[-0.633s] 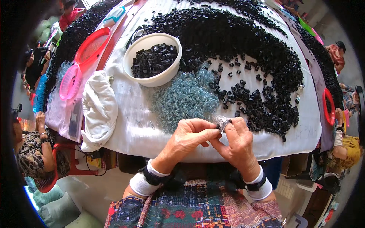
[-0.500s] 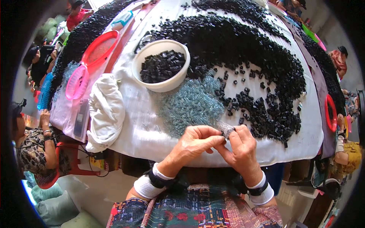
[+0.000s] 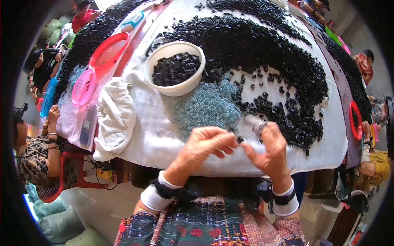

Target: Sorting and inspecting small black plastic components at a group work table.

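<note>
My left hand [image 3: 205,143] is closed, with a small black piece [image 3: 239,140] at its thumb and fingertips, over the near part of the white cloth. My right hand [image 3: 269,149] is just to its right, thumb and forefinger spread apart. A grey, silvery wrapping [image 3: 255,123] sits at the right forefinger's tip; whether it is worn or held is unclear. Beyond my hands lies a heap of small clear bluish pieces [image 3: 205,108]. A white bowl [image 3: 174,90] behind it contains black pieces. Many loose black pieces [image 3: 246,45] cover the far and right parts of the cloth.
A bunched white cloth [image 3: 115,119] lies on the left, near a dark flat device [image 3: 87,125]. Further left are a pink basket [image 3: 84,87] and a red tray [image 3: 108,51]. A red ring-shaped tray [image 3: 355,120] is at the right. Other people sit along both sides.
My hands have drawn apart. The right hand has lifted away up and to the right, its thumb and forefinger opening, while the left has shifted slightly left with the black piece.
</note>
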The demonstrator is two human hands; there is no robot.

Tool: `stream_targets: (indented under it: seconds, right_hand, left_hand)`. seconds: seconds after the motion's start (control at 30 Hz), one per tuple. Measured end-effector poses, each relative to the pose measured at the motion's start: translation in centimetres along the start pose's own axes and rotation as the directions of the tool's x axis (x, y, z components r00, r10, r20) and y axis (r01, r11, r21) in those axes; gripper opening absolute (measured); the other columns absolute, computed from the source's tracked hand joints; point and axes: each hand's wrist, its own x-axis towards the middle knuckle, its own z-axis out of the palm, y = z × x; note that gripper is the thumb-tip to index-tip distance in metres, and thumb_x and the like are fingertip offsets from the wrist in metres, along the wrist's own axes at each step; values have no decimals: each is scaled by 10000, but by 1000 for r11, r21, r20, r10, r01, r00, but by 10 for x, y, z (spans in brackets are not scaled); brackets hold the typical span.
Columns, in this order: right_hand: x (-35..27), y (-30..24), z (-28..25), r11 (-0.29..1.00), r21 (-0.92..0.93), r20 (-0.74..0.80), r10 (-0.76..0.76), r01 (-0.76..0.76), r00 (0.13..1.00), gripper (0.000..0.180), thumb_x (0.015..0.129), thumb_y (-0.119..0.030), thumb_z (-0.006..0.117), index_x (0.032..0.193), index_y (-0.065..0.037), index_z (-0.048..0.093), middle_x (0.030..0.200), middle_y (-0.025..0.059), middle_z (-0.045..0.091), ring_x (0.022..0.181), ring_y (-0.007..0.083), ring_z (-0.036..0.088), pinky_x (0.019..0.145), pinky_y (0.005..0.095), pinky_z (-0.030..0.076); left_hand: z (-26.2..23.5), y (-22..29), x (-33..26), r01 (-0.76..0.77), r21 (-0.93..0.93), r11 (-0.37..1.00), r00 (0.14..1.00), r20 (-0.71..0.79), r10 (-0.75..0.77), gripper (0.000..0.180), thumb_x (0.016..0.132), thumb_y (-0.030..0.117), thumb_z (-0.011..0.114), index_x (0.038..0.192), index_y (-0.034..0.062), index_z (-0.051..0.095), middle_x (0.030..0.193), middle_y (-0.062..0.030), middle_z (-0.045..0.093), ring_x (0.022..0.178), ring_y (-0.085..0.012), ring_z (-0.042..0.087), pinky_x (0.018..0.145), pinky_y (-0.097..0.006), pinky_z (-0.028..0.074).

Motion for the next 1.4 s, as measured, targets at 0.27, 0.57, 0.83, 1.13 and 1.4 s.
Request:
stream_targets:
  seconds: [0.27, 0.57, 0.83, 1.13, 1.4]
  right_hand:
    - [-10, 41, -4, 937, 54, -68, 347, -344, 935, 115, 794, 15, 591, 903, 47, 574, 805, 175, 583, 735, 322, 581, 651, 371, 475]
    - [2, 39, 11, 974, -95, 101, 217, -208, 971, 250, 777, 54, 559, 1026, 38, 568, 890, 181, 594, 829, 339, 559, 744, 382, 471]
    - [15, 41, 23, 977, -213, 218, 30, 17, 976, 247, 742, 29, 582, 987, 25, 561, 944, 162, 608, 917, 311, 557, 791, 372, 474]
    - [-8, 44, 6, 989, -19, 161, 151, -150, 975, 206, 756, 85, 567, 948, 23, 606, 871, 155, 615, 774, 307, 585, 691, 360, 473]
    - [-10, 36, 4, 977, -37, 67, 212, -210, 975, 230, 762, 85, 577, 972, 3, 623, 844, 140, 606, 772, 288, 593, 677, 343, 475]
  left_hand:
    - [-51, 39, 15, -235, -202, 951, 951, -251, 182, 332, 916, 323, 570, 978, 2, 626, 844, -128, 686, 648, -172, 677, 514, -257, 546]
    - [-91, 68, 39, -348, -310, 885, 903, -364, 228, 456, 943, 397, 485, 1099, -24, 566, 1008, -195, 655, 730, -221, 686, 568, -311, 585]
    - [-82, 59, 31, -332, -278, 901, 921, -302, 246, 349, 950, 283, 498, 1112, -19, 564, 947, -156, 670, 710, -202, 681, 560, -288, 573]
    - [-56, 24, 13, -164, -285, 944, 986, -87, 145, 260, 923, 183, 559, 1101, -5, 579, 878, -117, 675, 686, -161, 668, 572, -264, 553]
    - [-37, 11, 8, -32, -221, 975, 998, -59, 19, 234, 910, 205, 588, 1050, 20, 617, 862, -91, 680, 670, -127, 656, 579, -241, 540]
